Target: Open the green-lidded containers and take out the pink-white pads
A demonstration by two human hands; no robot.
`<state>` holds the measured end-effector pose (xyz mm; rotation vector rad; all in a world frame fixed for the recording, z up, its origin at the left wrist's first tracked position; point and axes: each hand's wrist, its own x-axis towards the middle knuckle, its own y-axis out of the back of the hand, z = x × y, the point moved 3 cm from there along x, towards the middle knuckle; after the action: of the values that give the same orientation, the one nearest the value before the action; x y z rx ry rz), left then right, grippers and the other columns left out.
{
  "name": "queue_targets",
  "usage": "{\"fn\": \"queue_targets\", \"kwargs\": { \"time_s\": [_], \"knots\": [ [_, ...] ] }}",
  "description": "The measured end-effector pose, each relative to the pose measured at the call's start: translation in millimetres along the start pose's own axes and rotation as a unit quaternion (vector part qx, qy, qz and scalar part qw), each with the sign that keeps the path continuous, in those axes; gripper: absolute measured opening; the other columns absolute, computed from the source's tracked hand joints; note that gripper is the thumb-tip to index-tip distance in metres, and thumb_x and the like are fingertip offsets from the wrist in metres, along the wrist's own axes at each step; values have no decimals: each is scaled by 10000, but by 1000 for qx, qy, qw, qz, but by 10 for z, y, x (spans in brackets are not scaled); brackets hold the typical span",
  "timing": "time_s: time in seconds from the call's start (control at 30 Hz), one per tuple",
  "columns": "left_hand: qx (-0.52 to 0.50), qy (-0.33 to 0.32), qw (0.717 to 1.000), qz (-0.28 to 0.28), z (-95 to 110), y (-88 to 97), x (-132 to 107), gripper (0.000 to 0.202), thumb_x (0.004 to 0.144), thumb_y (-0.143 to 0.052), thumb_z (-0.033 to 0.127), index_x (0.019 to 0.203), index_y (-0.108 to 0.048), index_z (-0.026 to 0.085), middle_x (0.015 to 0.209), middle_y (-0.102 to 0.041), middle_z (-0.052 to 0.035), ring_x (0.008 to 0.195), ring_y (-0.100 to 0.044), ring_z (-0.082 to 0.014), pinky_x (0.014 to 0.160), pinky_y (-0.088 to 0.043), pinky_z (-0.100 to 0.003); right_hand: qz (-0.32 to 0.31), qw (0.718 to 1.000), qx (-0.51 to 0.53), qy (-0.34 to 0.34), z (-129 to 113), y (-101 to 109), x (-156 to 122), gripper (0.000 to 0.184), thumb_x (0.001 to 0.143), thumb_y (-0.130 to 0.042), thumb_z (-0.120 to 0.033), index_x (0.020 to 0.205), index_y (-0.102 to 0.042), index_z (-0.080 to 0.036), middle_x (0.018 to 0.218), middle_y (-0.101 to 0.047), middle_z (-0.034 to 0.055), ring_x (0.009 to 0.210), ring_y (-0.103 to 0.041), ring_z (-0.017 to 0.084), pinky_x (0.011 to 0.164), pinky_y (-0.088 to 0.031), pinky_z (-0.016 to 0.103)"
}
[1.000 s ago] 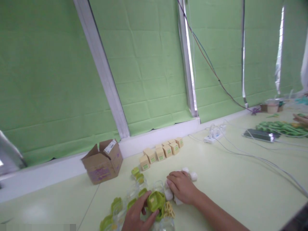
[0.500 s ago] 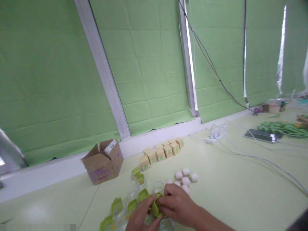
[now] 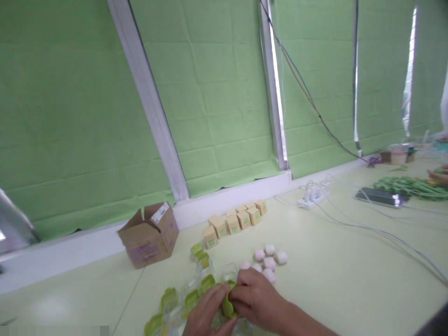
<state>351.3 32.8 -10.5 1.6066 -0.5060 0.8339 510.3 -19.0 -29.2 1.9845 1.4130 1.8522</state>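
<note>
At the bottom centre, my left hand (image 3: 206,310) and my right hand (image 3: 257,298) meet on one green lid (image 3: 227,303), fingers of both closed round it. Around them lie several clear small jars with green lids (image 3: 191,298). Just beyond my right hand sit several small pale pink-white blocks (image 3: 269,260) on the pale green table (image 3: 332,261). What my right hand may hold besides the lid is hidden.
An open cardboard box (image 3: 149,235) stands to the left. A row of small tan cartons (image 3: 233,219) lines the window sill side. A white power strip (image 3: 310,200) with cables, a phone (image 3: 380,196) and green items lie far right, where another person's hand (image 3: 439,176) shows.
My right hand left the pink-white blocks and came to the green lid held by my left hand; both now grip it. The blocks are uncovered.
</note>
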Motion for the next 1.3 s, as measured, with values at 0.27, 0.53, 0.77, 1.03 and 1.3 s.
{"fn": "queue_targets", "kwargs": {
  "time_s": [0.27,0.53,0.77,1.03,1.3],
  "knots": [
    [25,-15,999,21,-23,8,-10,393,900,-578,491,1145,-624,187,977,-770,-87,851,-753,-197,790,-606,-243,68,995,-60,29,-42,9,10,174,807,-615,-205,635,-586,-202,648,-526,-6,618,-447,138,559,-229,281],
    [27,-43,999,17,7,11,10,369,921,-557,467,1150,-611,182,969,-773,-103,851,-756,-199,785,-604,-240,86,994,-50,51,-45,1,22,197,863,-543,-221,673,-591,-207,657,-549,1,618,-445,148,569,-238,284],
    [0,-10,1000,11,46,42,7,381,877,-639,428,1183,-614,202,1031,-762,-95,905,-745,-202,831,-590,-251,65,992,-74,75,-103,69,14,280,937,-430,-233,688,-555,-197,626,-540,3,601,-445,155,606,-260,301],
    [-40,33,999,-7,56,26,-27,384,887,-635,385,1227,-606,211,1093,-743,-96,963,-727,-212,853,-588,-288,51,992,-72,85,-122,79,-5,226,965,-418,-222,839,-603,-194,685,-589,20,627,-487,164,639,-286,307],
    [-48,44,998,-17,56,9,-56,379,901,-616,367,1241,-608,199,1094,-741,-106,955,-729,-221,835,-601,-307,59,993,-66,78,-93,71,5,327,997,-419,-331,765,-615,-211,653,-577,3,618,-477,155,650,-279,313]
  ]
}}
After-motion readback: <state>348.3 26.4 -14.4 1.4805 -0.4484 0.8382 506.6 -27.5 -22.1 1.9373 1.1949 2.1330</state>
